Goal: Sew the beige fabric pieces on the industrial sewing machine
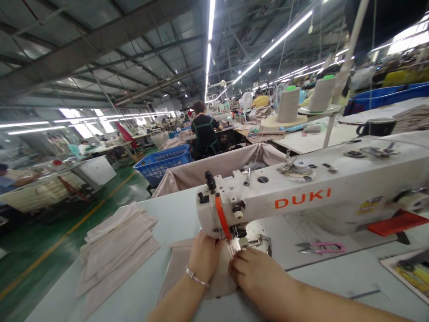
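Note:
A beige fabric piece (221, 281) lies under the head of a white sewing machine (301, 197). My left hand (203, 252), with a bracelet at the wrist, rests on this fabric left of the needle area. Its fingers are mostly hidden behind the machine head. Close to the presser foot (233, 245), on its right side, my right hand (251, 273) has its fingers curled together at the fabric's edge. Pink-handled thread snips (321, 247) lie on the machine bed, to the right of my right hand.
Stacked beige fabric pieces (117, 250) lie on the table at left. Behind the machine is a cloth-lined bin (214, 167), with a blue basket (164, 163) beyond it. Thread cones (288, 105) and a dark mug (377, 127) stand behind. Another person (205, 132) sits farther off.

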`<action>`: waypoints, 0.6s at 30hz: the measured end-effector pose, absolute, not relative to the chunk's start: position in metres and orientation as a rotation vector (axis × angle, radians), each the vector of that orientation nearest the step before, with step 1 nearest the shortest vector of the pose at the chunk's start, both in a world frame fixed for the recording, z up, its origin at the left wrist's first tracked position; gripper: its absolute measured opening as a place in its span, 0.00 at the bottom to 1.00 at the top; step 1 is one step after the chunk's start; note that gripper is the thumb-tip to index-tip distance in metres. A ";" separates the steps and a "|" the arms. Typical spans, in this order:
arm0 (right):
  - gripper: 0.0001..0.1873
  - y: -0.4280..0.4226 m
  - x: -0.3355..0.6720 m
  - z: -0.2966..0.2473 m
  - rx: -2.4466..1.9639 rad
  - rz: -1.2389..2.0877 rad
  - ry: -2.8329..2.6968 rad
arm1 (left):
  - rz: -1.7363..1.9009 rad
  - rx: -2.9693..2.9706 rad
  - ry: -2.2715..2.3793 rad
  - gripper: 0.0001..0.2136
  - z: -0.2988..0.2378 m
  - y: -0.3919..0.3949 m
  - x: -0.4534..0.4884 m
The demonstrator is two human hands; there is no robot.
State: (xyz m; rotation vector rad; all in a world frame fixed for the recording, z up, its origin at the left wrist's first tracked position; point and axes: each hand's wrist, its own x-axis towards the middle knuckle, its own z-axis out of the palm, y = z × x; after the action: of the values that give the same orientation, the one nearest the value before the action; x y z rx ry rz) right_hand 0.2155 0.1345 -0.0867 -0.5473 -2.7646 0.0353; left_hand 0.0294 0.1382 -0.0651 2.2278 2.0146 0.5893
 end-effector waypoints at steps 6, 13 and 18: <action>0.15 0.130 0.227 -0.089 -0.547 0.176 -2.776 | 0.538 2.374 1.781 0.19 -0.068 0.095 0.032; 0.11 0.133 0.227 -0.095 -0.420 0.110 -2.736 | 0.563 2.546 1.638 0.20 -0.067 0.094 0.029; 0.09 0.136 0.227 -0.113 -0.351 -0.042 -2.644 | 0.629 2.618 1.606 0.18 -0.073 0.093 0.027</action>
State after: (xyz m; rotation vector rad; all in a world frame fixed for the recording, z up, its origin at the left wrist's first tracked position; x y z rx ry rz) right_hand 0.2272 0.1360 -0.1135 -0.3505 -2.6443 -0.0421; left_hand 0.0270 0.0932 -0.0732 2.6177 1.6063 0.6292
